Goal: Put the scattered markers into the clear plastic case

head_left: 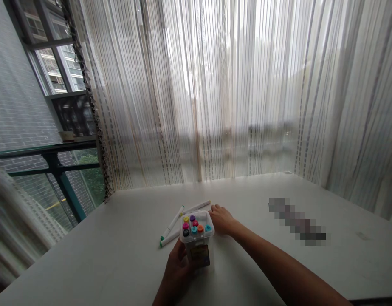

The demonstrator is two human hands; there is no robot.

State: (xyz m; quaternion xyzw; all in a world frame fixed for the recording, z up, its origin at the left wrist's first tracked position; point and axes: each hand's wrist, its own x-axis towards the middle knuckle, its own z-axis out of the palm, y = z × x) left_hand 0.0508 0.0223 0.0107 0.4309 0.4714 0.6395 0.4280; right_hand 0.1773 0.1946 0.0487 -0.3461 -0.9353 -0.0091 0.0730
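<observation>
A clear plastic marker case (197, 246) stands upright on the white table, with several coloured marker ends showing through its top. My left hand (178, 265) is wrapped round the case's left side and lower front. Beyond the case, at its right, my right hand (221, 219) rests low over the table with its fingers bent; the case partly hides them, and what they hold, if anything, cannot be made out. Close by lie loose white markers: a green-ended marker (173, 222), another green-tipped marker (170, 239) running behind the case, and a yellow-ended marker (197, 206) near my right fingers.
The white table (119, 246) reaches back to striped sheer curtains (198, 106). A long pixelated object (294, 221) lies on its right side. At the left are a green railing (60, 170) and a window frame (49, 63).
</observation>
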